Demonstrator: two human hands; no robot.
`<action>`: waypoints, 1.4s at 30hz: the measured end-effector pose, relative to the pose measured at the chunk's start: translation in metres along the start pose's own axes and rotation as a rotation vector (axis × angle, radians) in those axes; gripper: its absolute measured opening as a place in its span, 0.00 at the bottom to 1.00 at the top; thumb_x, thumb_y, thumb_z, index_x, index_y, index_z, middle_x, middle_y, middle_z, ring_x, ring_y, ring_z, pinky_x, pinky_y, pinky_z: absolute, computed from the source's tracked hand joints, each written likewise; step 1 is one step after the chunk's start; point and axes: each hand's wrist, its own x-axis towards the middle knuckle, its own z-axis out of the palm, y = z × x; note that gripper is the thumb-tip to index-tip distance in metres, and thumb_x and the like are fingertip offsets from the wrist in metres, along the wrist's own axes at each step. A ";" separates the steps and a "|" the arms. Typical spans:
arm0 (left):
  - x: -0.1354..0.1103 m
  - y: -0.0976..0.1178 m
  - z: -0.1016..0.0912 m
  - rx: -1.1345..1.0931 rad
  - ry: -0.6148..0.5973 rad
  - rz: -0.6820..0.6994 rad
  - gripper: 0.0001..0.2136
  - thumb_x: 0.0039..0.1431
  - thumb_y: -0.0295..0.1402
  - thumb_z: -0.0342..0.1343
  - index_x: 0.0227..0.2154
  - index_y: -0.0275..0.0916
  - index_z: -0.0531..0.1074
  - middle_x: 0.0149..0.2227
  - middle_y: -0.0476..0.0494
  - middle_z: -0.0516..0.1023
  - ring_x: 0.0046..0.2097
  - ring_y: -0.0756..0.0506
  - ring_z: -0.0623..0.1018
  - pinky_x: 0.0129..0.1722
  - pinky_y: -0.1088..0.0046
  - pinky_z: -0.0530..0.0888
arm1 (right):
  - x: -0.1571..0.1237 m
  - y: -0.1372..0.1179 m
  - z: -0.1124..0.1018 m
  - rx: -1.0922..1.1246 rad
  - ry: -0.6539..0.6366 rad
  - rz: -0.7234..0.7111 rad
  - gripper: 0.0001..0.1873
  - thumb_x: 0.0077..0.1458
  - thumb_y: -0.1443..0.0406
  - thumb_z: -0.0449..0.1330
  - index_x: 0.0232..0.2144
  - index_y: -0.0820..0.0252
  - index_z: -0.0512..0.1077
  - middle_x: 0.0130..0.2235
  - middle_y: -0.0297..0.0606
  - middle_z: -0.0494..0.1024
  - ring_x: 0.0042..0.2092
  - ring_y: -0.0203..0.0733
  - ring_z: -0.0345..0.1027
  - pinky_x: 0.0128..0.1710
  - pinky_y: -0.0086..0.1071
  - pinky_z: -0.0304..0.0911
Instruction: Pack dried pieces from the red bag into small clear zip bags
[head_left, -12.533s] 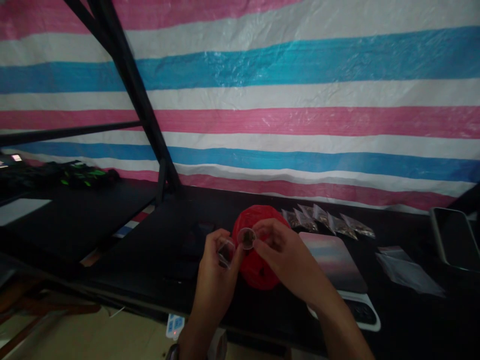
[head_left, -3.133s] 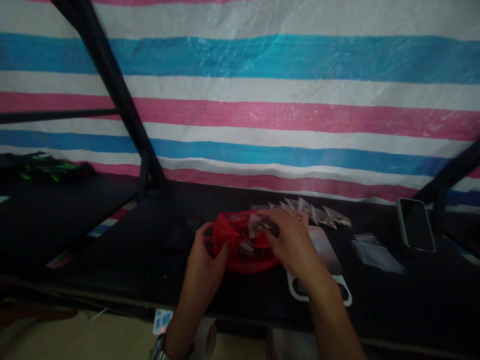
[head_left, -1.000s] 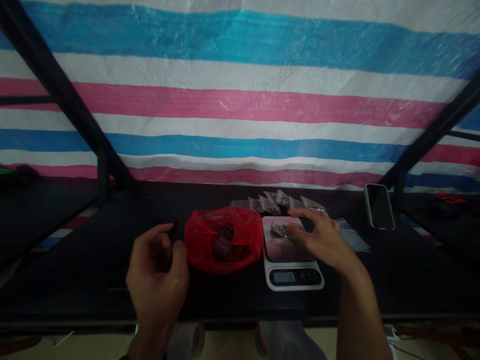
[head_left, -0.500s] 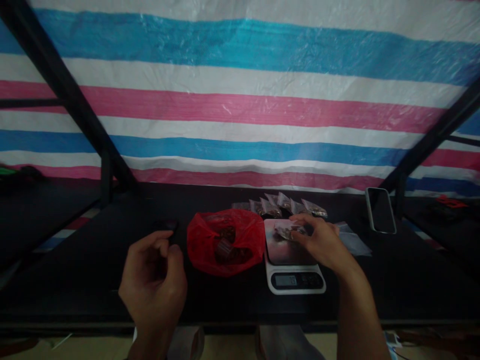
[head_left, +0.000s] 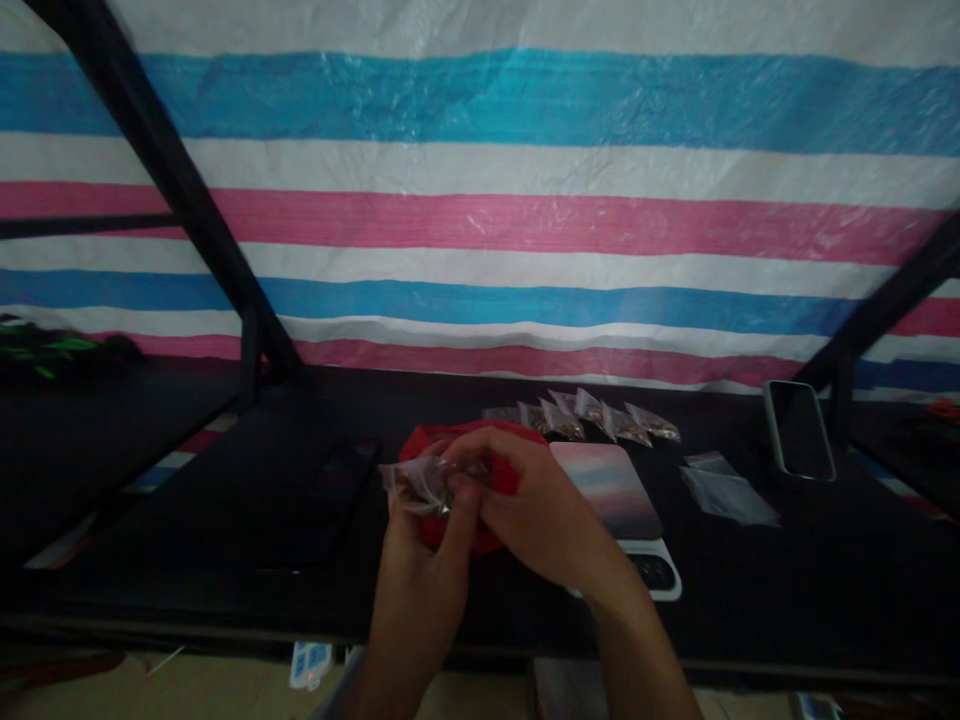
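Head view: clear pouch (head_left: 415, 483) between fingers (head_left: 459, 503)

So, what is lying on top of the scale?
Nothing visible: the scale's plate looks bare, only reflecting the striped sheet. The right hand covers its near left corner, so that part is hidden; with the left hand it holds a small clear bag.

One scale (head_left: 611, 490), one phone (head_left: 799, 430), one red bag (head_left: 501, 476).

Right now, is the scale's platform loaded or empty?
Empty: the scale platform shows only bare reflective surface. The small clear bag is pinched between the left hand and right hand, in front of the red bag.
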 end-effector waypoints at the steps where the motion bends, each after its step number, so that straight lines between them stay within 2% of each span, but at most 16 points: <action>1: 0.002 0.002 -0.002 -0.044 0.020 -0.004 0.27 0.59 0.58 0.61 0.50 0.41 0.76 0.49 0.38 0.82 0.50 0.38 0.82 0.51 0.61 0.79 | 0.001 -0.001 0.004 -0.026 -0.034 -0.003 0.10 0.58 0.71 0.64 0.41 0.53 0.80 0.44 0.32 0.85 0.48 0.39 0.77 0.54 0.35 0.67; 4: 0.008 0.009 -0.012 -0.062 0.109 0.043 0.22 0.60 0.55 0.63 0.45 0.42 0.76 0.38 0.45 0.82 0.39 0.43 0.83 0.39 0.69 0.80 | 0.001 0.000 0.004 -0.099 -0.079 0.007 0.10 0.59 0.68 0.66 0.43 0.53 0.80 0.47 0.32 0.84 0.50 0.40 0.76 0.54 0.34 0.66; 6: 0.013 0.009 -0.018 0.003 0.137 0.093 0.15 0.59 0.49 0.64 0.38 0.42 0.75 0.31 0.50 0.79 0.32 0.46 0.79 0.32 0.72 0.77 | 0.002 0.006 0.000 -0.192 -0.015 0.065 0.07 0.61 0.69 0.64 0.41 0.55 0.78 0.45 0.33 0.83 0.46 0.40 0.76 0.50 0.34 0.66; 8: 0.017 0.004 -0.023 0.091 0.117 0.122 0.10 0.59 0.43 0.64 0.34 0.43 0.74 0.29 0.51 0.77 0.30 0.47 0.77 0.31 0.73 0.75 | 0.003 0.016 -0.001 -0.391 0.033 0.138 0.05 0.61 0.71 0.63 0.37 0.56 0.77 0.41 0.35 0.83 0.44 0.41 0.75 0.47 0.35 0.65; 11: 0.021 -0.011 -0.026 0.250 0.020 0.080 0.08 0.60 0.40 0.61 0.38 0.43 0.74 0.32 0.49 0.80 0.33 0.44 0.79 0.35 0.70 0.76 | 0.004 0.031 0.005 -0.670 -0.051 0.218 0.04 0.60 0.71 0.66 0.37 0.57 0.77 0.44 0.38 0.83 0.48 0.47 0.74 0.51 0.40 0.62; 13: 0.022 -0.022 -0.026 0.359 -0.017 0.060 0.08 0.61 0.39 0.59 0.41 0.43 0.74 0.37 0.46 0.81 0.38 0.42 0.81 0.39 0.66 0.76 | 0.003 0.038 0.009 -0.741 -0.101 0.248 0.06 0.60 0.70 0.67 0.40 0.57 0.78 0.47 0.39 0.84 0.51 0.50 0.73 0.53 0.42 0.61; 17: 0.022 -0.031 -0.023 0.518 0.047 0.131 0.06 0.61 0.33 0.58 0.40 0.42 0.73 0.41 0.42 0.76 0.42 0.39 0.80 0.44 0.60 0.77 | 0.002 0.041 0.004 -0.772 -0.100 0.259 0.13 0.58 0.73 0.65 0.45 0.56 0.79 0.49 0.38 0.84 0.53 0.50 0.73 0.56 0.42 0.60; 20: 0.020 -0.029 -0.021 0.581 0.068 0.090 0.07 0.61 0.30 0.58 0.42 0.41 0.73 0.46 0.39 0.73 0.40 0.40 0.80 0.41 0.61 0.77 | 0.000 0.039 -0.007 -0.842 -0.065 0.281 0.17 0.55 0.74 0.65 0.47 0.57 0.80 0.50 0.41 0.84 0.56 0.53 0.72 0.59 0.44 0.60; 24: 0.020 -0.028 -0.019 0.643 0.019 -0.038 0.10 0.63 0.29 0.57 0.47 0.39 0.73 0.52 0.34 0.73 0.39 0.40 0.81 0.38 0.63 0.76 | -0.002 0.041 -0.012 -0.986 -0.043 0.326 0.20 0.56 0.74 0.62 0.51 0.59 0.81 0.53 0.46 0.82 0.58 0.58 0.71 0.62 0.47 0.60; 26: 0.021 -0.030 -0.018 0.614 -0.014 -0.060 0.10 0.62 0.28 0.58 0.46 0.40 0.73 0.51 0.34 0.76 0.40 0.40 0.82 0.39 0.64 0.76 | -0.002 0.043 -0.010 -1.034 -0.026 0.331 0.22 0.57 0.75 0.61 0.52 0.59 0.81 0.55 0.47 0.81 0.58 0.58 0.72 0.61 0.47 0.61; 30: 0.026 -0.034 -0.017 0.503 -0.087 -0.078 0.09 0.61 0.26 0.57 0.44 0.42 0.73 0.39 0.42 0.81 0.41 0.40 0.83 0.42 0.64 0.74 | 0.001 0.048 -0.001 -1.048 0.048 0.365 0.23 0.62 0.74 0.57 0.55 0.57 0.80 0.55 0.48 0.79 0.56 0.59 0.74 0.58 0.47 0.64; 33: 0.028 -0.034 -0.016 0.404 -0.051 -0.061 0.09 0.57 0.27 0.58 0.41 0.43 0.74 0.35 0.46 0.80 0.39 0.41 0.81 0.42 0.65 0.73 | 0.004 0.053 0.006 -1.051 0.111 0.404 0.25 0.65 0.72 0.54 0.59 0.55 0.78 0.55 0.51 0.78 0.52 0.58 0.76 0.55 0.47 0.66; 35: 0.029 -0.031 -0.017 0.256 -0.026 -0.038 0.07 0.54 0.28 0.58 0.37 0.43 0.73 0.32 0.50 0.78 0.35 0.44 0.79 0.38 0.69 0.73 | 0.005 0.057 0.011 -1.053 0.139 0.402 0.25 0.65 0.72 0.54 0.59 0.54 0.78 0.55 0.52 0.78 0.52 0.57 0.76 0.55 0.47 0.67; 39: 0.032 -0.027 -0.020 -0.009 -0.015 -0.014 0.06 0.48 0.29 0.57 0.32 0.42 0.72 0.28 0.53 0.75 0.30 0.49 0.75 0.32 0.75 0.72 | 0.007 0.061 0.017 -0.940 0.109 0.397 0.22 0.65 0.66 0.58 0.60 0.52 0.78 0.54 0.51 0.78 0.52 0.54 0.76 0.56 0.44 0.67; 42: 0.035 -0.026 -0.024 -0.069 -0.001 -0.015 0.06 0.47 0.30 0.59 0.30 0.41 0.72 0.27 0.54 0.73 0.29 0.50 0.72 0.30 0.77 0.70 | 0.008 0.059 0.018 -0.909 0.082 0.427 0.25 0.65 0.69 0.57 0.61 0.52 0.77 0.56 0.52 0.77 0.54 0.54 0.76 0.58 0.43 0.67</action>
